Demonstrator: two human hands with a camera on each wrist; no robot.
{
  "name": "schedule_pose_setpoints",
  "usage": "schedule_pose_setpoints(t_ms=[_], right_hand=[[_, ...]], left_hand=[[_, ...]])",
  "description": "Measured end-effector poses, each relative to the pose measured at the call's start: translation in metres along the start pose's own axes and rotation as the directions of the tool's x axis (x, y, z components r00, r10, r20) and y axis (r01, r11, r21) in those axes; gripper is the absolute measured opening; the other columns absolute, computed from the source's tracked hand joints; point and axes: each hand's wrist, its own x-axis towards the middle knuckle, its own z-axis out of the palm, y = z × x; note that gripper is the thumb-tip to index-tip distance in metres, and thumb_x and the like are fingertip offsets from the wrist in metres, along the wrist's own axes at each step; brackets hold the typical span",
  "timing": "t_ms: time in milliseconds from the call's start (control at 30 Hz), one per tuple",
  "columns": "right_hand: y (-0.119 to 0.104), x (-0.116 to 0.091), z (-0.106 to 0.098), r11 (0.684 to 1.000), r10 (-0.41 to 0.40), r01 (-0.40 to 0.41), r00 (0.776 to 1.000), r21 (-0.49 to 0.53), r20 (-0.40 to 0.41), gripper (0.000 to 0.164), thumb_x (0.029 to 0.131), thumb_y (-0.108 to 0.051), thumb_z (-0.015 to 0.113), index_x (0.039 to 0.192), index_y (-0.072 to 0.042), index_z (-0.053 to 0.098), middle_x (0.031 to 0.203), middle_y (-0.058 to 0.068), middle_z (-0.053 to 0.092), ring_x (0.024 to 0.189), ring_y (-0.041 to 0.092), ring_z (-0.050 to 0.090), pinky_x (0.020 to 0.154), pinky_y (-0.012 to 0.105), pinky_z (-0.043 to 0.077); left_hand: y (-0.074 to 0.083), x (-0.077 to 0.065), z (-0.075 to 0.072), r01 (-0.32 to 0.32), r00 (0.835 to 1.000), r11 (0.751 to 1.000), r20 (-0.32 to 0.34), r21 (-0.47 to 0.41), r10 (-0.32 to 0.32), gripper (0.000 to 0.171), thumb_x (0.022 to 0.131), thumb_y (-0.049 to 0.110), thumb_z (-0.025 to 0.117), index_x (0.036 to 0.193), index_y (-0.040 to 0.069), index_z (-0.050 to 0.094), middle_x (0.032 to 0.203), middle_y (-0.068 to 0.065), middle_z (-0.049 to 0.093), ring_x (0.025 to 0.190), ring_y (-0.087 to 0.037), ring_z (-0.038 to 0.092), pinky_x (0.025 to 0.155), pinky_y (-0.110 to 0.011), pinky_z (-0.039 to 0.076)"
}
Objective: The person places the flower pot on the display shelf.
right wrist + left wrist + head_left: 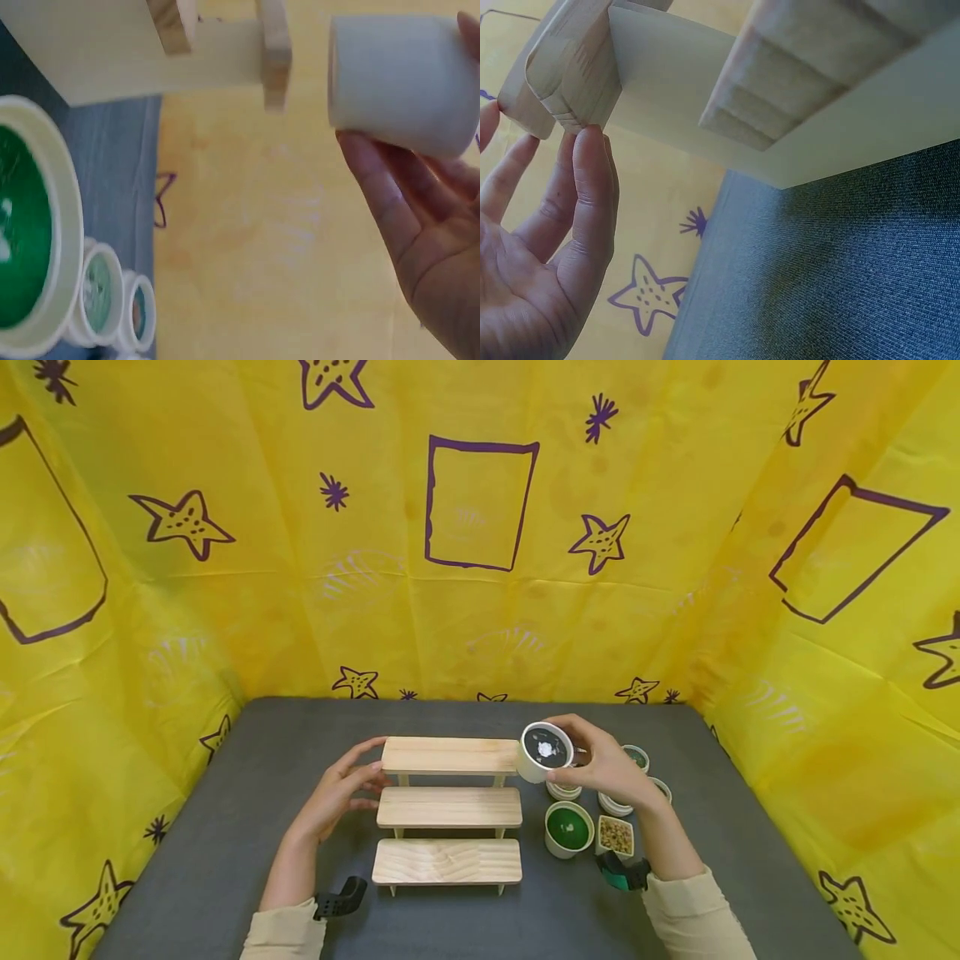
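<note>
White cup (538, 758) partly behind right hand (604, 765)

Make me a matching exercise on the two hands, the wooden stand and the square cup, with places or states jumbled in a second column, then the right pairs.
Column one:
1. Left hand
2. Right hand
3. Stand
4. Square cup

Column two:
A. Has three pale tiers
B. Filled with brownish bits
C. At the left end of the top tier
D. Grips a dark-filled cup

Right pairs: 1-C, 2-D, 3-A, 4-B
</note>
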Motion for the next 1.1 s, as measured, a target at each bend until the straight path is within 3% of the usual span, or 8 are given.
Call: schedule_pose_setpoints(t_ms=[167,267,667,1100], right_hand=[[-0.009,0.019,0.018,0.996,0.044,-0.044,0.999,-0.076,0.008,0.064,0.078,-0.026,0.084,0.134,-0.026,0.053,0.126,0.001,0.064,0.108,0.018,0.064,0.087,0.029,0.057],[-0.015,0.030,0.029,0.994,0.038,-0.035,0.999,-0.100,0.028,0.065,0.078,-0.029,0.084,0.135,-0.026,0.053,0.124,0.000,0.065,0.108,0.018,0.064,0.085,0.029,0.057],[-0.033,0.069,0.067,0.997,0.052,-0.050,0.998,-0.060,0.036,0.064,0.076,-0.034,0.084,0.133,-0.029,0.055,0.117,-0.004,0.067,0.105,0.014,0.065,0.087,0.029,0.057],[-0.042,0.100,0.097,0.998,0.050,-0.050,0.999,-0.025,0.006,0.064,0.076,-0.036,0.084,0.132,-0.024,0.057,0.118,-0.003,0.066,0.102,0.013,0.063,0.084,0.029,0.056]], left_hand=[[0.001,0.000,0.000,0.010,1.000,1.000,-0.004,0.001,-0.010,0.056,0.100,0.037,0.056,0.151,0.024,0.036,0.101,-0.010,0.066,0.089,-0.020,0.065,0.077,-0.037,0.057],[0.001,-0.001,0.000,0.016,1.000,1.000,-0.006,0.001,-0.016,0.056,0.100,0.037,0.056,0.151,0.024,0.036,0.100,-0.009,0.067,0.089,-0.020,0.065,0.077,-0.037,0.057],[0.001,0.000,0.000,0.008,1.000,1.000,-0.005,-0.004,-0.008,0.056,0.100,0.036,0.056,0.151,0.023,0.036,0.096,-0.005,0.068,0.087,-0.018,0.066,0.077,-0.037,0.058],[0.000,0.003,0.001,0.014,1.000,1.000,-0.010,-0.014,-0.014,0.054,0.101,0.035,0.055,0.150,0.022,0.037,0.092,-0.002,0.068,0.088,-0.019,0.065,0.077,-0.037,0.057]])
